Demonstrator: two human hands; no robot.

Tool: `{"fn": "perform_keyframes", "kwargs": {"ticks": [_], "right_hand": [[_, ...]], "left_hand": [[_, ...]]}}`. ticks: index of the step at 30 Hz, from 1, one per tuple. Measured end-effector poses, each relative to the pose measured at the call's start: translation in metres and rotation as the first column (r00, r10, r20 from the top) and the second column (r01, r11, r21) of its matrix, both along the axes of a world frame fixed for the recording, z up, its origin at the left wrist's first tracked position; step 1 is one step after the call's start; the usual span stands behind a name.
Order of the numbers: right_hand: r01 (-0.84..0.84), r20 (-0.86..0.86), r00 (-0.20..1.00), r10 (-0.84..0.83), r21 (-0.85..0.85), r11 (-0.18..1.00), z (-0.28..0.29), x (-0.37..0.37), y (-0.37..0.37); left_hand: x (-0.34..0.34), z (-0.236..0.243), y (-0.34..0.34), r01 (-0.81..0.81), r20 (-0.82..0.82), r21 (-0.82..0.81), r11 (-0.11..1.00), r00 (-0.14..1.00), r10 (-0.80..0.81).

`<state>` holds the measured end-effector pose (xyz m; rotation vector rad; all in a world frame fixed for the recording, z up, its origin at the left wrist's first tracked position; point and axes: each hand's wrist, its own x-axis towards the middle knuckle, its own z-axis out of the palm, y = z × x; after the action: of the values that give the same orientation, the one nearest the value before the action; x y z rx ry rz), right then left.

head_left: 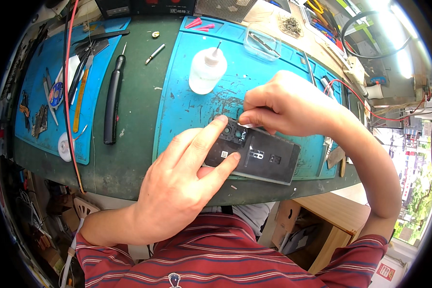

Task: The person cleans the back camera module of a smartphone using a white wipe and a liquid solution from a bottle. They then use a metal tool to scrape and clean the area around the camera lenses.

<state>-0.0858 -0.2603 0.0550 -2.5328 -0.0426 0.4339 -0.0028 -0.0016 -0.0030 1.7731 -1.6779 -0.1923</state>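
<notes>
A dark phone back panel (271, 168) with a camera cutout block lies on the blue work mat (177, 105). My left hand (182, 173) grips the phone's left end, fingertips pressed on it beside the camera block (235, 134). My right hand (283, 103) is closed in a pinch at the top edge of the camera block, on a small white item (245, 126) that is mostly hidden by the fingers. Behind the phone, a squeeze bottle (205, 77) of clear liquid stands upright on the mat.
A black pen-like tool (114, 101) lies left on the green bench (129, 158), beside a second blue mat (31, 129) with tweezers and small tools. A clear case (259, 45) and pink nozzles (194, 22) lie behind. Red wires (369, 115) and tools crowd the right side.
</notes>
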Motion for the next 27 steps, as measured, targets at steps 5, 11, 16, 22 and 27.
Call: {"fn": "perform_keyframes", "kwargs": {"ticks": [5, 11, 16, 22, 27], "right_hand": [[-0.027, 0.019, 0.999, 0.028, -0.024, 0.999, 0.001, 0.001, 0.0], [-0.002, -0.019, 1.0, 0.002, -0.016, 1.0, 0.002, 0.001, 0.003], [0.055, -0.179, 0.982, -0.067, -0.069, 0.996, 0.015, 0.004, 0.005], [0.405, -0.354, 0.847, -0.396, -0.052, 0.913, 0.018, -0.026, 0.022], [0.62, -0.324, 0.739, -0.59, -0.013, 0.784, 0.018, -0.04, 0.046]], "left_hand": [[-0.001, 0.001, 0.0, -0.003, 0.009, 0.002, 1.0, 1.0, 0.003], [-0.002, 0.0, 0.001, -0.005, 0.011, -0.009, 1.0, 1.0, 0.005], [0.006, 0.005, 0.001, -0.013, -0.071, -0.009, 1.0, 0.997, 0.013], [0.008, 0.003, -0.006, -0.08, 0.002, -0.115, 0.99, 0.997, 0.081], [-0.007, -0.004, -0.006, -0.082, 0.047, -0.13, 0.988, 0.995, 0.089]]}}
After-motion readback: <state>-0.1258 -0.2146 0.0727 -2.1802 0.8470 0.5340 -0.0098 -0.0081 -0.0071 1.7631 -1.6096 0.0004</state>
